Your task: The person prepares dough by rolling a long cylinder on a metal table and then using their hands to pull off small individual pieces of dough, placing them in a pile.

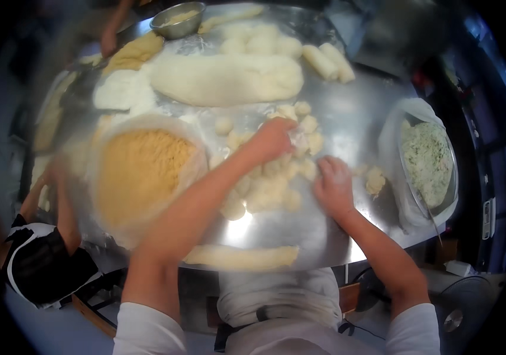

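Note:
My left hand (275,137) reaches over a pile of small dough pieces (275,186) on the metal table; its fingers touch a pale piece (298,140) at the pile's upper right, and whether they grip it is unclear. My right hand (335,184) rests at the pile's right edge, fingers curled, beside a dough piece (307,169). A ragged lump of dough (374,181) lies to its right. Beyond the pile is a large pale log of dough (231,80). A long dough strip (246,257) lies along the near edge.
A plastic-lined container of yellow crumbly filling (142,173) stands left; a bowl of green-flecked filling (428,164) with a utensil stands right. Behind are two short dough rolls (330,63), a metal bowl (178,21) and white flour (117,91). Other people's hands (55,171) are at left and upper left.

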### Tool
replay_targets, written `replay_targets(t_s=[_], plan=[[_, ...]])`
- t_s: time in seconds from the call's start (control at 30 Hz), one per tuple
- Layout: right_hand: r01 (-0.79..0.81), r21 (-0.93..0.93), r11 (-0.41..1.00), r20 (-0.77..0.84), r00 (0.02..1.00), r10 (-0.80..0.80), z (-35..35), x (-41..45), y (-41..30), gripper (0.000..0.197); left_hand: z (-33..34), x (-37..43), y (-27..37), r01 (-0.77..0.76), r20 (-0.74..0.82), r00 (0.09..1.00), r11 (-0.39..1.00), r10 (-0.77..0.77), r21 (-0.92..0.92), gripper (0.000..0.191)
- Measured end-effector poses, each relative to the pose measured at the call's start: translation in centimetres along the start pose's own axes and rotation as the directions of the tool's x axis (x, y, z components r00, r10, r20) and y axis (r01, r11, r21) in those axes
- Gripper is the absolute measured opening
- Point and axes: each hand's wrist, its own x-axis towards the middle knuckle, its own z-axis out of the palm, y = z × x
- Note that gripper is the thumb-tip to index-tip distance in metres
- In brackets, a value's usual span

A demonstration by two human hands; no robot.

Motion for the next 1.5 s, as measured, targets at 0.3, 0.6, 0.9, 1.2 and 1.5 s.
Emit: replay_targets(t_s=[0.3,0.6,0.9,1.2,1.5], plan=[[-0.026,0.045,0.999,-0.038,0.999,0.028,0.9,-0.7,0.3,0.04,2.3,-9.2,0.1,0.096,-0.465,0.879,0.994,-0.105,-0.042,0.045],[-0.054,0.084,0.995,-0.056,0.997,0.059,1.0,-0.9,1.5,0.04,8.7,-18.8,4.7,0.081,-0.399,0.916,0.992,-0.034,0.101,0.059],[-0.086,0.634,0.769,0.134,0.991,0.001,-2.1,-10.1,-3.4,0.039,11.4,-30.2,3.6,0.143,-0.352,0.93,0.784,0.102,0.604,0.072],[0.216,0.389,0.896,0.267,0.904,-0.334,-2.0,-9.4,-11.5,0.058,7.9,-27.7,1.5,0.039,-0.141,0.988,0.771,0.067,0.636,0.052],[0.292,0.269,0.918,0.244,0.901,-0.358,-3.8,-8.8,-1.4,0.036,14.0,-23.1,2.2,0.057,-0.372,0.898,0.776,0.235,0.628,0.032]])
